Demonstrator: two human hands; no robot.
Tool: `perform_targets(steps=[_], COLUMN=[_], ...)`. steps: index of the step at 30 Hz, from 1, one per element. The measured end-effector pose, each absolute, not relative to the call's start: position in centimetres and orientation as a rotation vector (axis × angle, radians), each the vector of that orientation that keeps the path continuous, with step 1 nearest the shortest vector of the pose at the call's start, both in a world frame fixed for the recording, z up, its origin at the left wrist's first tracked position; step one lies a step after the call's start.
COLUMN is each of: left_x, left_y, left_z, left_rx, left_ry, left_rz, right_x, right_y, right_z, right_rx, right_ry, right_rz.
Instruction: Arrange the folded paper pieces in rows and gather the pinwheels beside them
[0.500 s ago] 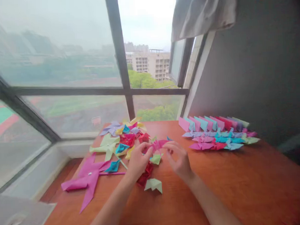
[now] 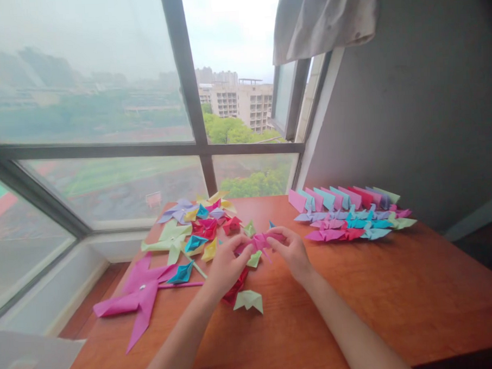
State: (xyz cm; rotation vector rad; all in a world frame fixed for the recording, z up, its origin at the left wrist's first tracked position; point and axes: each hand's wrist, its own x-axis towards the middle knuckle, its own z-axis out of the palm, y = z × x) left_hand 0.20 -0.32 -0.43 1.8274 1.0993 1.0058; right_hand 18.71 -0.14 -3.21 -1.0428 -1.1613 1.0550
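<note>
A pink origami crane point(image 2: 260, 242) is held up between my hands above the wooden table. My left hand point(image 2: 229, 259) pinches its left side between thumb and fingers. Its right wing is pinched by my right hand point(image 2: 290, 252). Under and around my left hand lie red folded papers point(image 2: 235, 288), a pale green folded piece point(image 2: 248, 300) and another light green one point(image 2: 254, 259). My left hand partly covers this pile. Left of my forearm rest a blue folded paper point(image 2: 181, 273) and a large magenta pinwheel point(image 2: 142, 300).
More pinwheels, among them a pale green one point(image 2: 170, 238) and a lilac one point(image 2: 182, 210), lie at the table's back left. Rows of paper cranes point(image 2: 327, 234) stand at the back right, before upright folded papers point(image 2: 332, 198). Windows point(image 2: 244, 146) border the table point(image 2: 397, 292).
My right fingers have closed in on the crane's right wing, where they were looser before. The view has shifted slightly, so the scene sits a little further left.
</note>
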Motion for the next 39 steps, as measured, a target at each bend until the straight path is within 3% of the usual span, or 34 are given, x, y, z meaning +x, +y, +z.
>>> perform_targets(steps=[7, 21, 39], left_x=[0.2, 0.6, 0.1], left_y=[-0.4, -1.3, -0.9], left_z=[-0.3, 1.2, 1.3], left_rx=[1.78, 1.12, 1.053], left_ry=[1.066, 0.803, 0.75], left_rz=[0.972, 0.875, 0.983], right_x=[18.7, 19.2, 20.0], right_y=[-0.1, -0.3, 0.2], right_z=[-2.8, -3.3, -3.3], right_rx=[-0.99, -0.544, -0.619], right_ry=[-1.135, -0.779, -0.62], right_rz=[1.218, 1.762, 1.59])
